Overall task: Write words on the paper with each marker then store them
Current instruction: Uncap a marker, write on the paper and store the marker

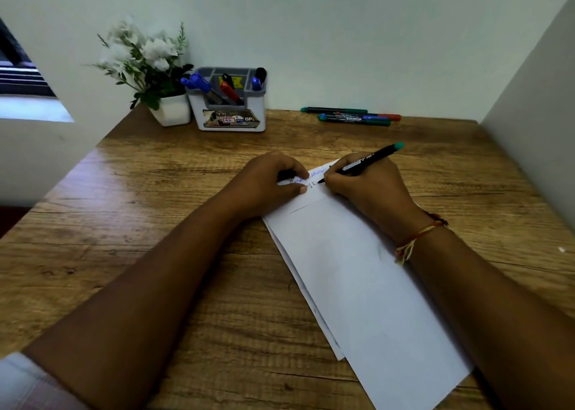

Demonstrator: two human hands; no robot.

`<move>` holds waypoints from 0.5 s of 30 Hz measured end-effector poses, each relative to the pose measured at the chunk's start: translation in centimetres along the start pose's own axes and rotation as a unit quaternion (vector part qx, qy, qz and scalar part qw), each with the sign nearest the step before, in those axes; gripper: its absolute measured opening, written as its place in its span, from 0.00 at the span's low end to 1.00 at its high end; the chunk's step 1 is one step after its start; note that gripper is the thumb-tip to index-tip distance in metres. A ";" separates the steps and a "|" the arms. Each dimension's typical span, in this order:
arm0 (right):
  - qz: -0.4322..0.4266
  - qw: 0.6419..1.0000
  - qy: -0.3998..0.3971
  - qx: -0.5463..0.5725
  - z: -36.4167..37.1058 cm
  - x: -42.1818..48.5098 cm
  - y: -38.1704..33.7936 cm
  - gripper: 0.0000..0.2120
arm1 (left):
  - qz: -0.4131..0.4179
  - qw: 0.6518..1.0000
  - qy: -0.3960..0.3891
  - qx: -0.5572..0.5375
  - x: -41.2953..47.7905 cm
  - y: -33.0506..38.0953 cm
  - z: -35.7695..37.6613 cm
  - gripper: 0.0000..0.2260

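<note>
White sheets of paper [357, 279] lie slanted on the wooden desk, with lines of writing near their far end. My right hand [370, 185] grips a black marker with a teal end [370, 159], its tip on the paper beside the writing. My left hand [273, 179] rests on the paper's far left corner, fingers curled round a small dark thing, probably the marker's cap. Three markers [354, 116] lie loose at the desk's back edge. A grey-and-white holder [230, 113] at the back holds several blue, red and black markers.
A white pot with white flowers [155, 67] stands left of the holder against the wall. A wall panel [535, 129] closes the desk's right side. The desk top [155, 222] drops off at its left edge.
</note>
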State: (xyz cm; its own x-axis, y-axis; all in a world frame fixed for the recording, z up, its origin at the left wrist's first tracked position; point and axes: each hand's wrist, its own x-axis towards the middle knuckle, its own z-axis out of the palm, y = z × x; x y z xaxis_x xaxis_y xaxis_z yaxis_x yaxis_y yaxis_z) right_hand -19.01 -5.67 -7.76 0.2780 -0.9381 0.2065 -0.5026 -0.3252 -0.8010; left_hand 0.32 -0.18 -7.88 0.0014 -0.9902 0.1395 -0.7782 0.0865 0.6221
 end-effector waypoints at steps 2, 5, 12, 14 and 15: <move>0.003 1.000 -0.008 0.003 -0.1 0.1 0.0 0.03 | 0.000 1.000 -0.003 0.000 0.0 0.0 0.0 0.11; 0.001 1.000 -0.004 0.011 -0.1 0.1 0.0 0.04 | -0.001 1.000 -0.003 0.001 0.0 0.0 0.0 0.11; -0.001 1.000 0.009 -0.002 0.1 0.1 0.2 0.05 | -0.003 1.000 -0.006 0.007 0.1 0.1 0.0 0.11; -0.004 1.000 0.006 -0.005 0.1 0.2 0.3 0.05 | -0.003 1.000 -0.004 0.004 0.1 0.0 0.0 0.11; -0.003 1.000 0.005 0.000 0.1 0.2 0.3 0.04 | -0.004 1.000 -0.005 0.002 0.1 0.0 0.0 0.11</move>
State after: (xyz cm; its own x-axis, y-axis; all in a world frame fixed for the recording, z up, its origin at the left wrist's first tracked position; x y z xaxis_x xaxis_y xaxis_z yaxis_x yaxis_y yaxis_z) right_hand -19.02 -5.94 -7.97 0.2735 -0.9371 0.2170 -0.5011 -0.3314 -0.7994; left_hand 0.34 -0.29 -7.91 0.0013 -0.9920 0.1264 -0.7811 0.0779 0.6195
